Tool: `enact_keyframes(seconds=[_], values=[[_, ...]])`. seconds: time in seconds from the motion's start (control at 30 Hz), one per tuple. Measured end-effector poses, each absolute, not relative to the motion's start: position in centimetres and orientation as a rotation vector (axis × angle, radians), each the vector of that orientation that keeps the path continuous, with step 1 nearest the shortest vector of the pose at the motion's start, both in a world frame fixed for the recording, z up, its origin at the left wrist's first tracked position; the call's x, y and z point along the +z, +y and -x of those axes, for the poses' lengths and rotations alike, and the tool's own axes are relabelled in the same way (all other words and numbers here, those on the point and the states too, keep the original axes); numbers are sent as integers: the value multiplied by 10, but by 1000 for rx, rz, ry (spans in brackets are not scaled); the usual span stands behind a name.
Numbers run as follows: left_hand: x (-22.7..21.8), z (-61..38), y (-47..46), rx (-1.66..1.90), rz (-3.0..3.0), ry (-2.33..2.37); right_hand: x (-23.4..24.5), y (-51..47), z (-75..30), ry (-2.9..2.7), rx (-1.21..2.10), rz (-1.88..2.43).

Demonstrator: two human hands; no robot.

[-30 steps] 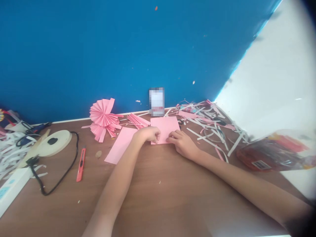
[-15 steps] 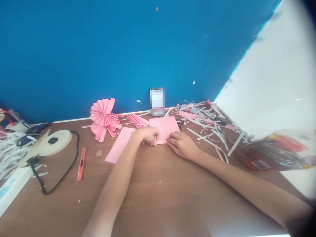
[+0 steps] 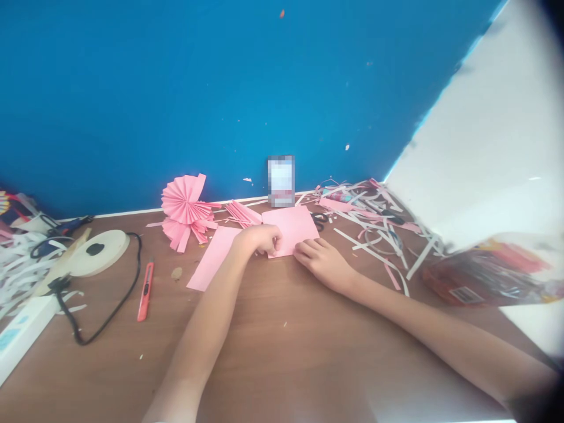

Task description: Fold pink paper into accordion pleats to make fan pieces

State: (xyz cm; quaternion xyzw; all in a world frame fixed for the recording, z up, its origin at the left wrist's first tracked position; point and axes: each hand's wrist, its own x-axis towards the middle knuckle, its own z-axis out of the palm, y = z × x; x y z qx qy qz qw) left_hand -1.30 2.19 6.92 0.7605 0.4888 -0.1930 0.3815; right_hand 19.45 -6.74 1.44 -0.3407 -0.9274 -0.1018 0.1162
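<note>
A pink sheet of paper [image 3: 291,225] lies at the back middle of the table, slightly turned. My left hand [image 3: 264,239] has its fingers curled in a pinch at the sheet's lower left edge. At the lower right edge, the bent fingers of my right hand [image 3: 321,260] are pressed together on the paper. Both thumbs are mostly hidden. Another pink sheet [image 3: 214,258] lies partly under my left wrist. A pleated pink paper strip [image 3: 243,214] is just behind my left hand. Black scissors handles [image 3: 321,220] show beside the held sheet.
Pink folded paper fans [image 3: 185,200] stand at back left. A red box cutter [image 3: 145,292], a black cable [image 3: 112,317] and a cream disc [image 3: 99,252] lie left. Paper scraps [image 3: 374,217] and a plastic bag [image 3: 480,276] are right. A phone-like screen [image 3: 281,181] leans against the wall.
The held sheet has shifted slightly left and turned, its right side rising. My right hand has moved a little left with it. More of the scissors handles shows.
</note>
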Motion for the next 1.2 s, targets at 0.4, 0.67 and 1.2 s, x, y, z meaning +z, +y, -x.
enact_keyframes(seconds=[0.4,0.67,1.2], values=[[68,10,19,-531,-2016,1311,16,-67,-196,-2804,-301,1038],[78,0,14,-647,-2149,1263,19,-67,-195,-2839,-335,1019],[81,-4,9,-573,-1988,1259,16,-64,-195,-2831,-306,1001]])
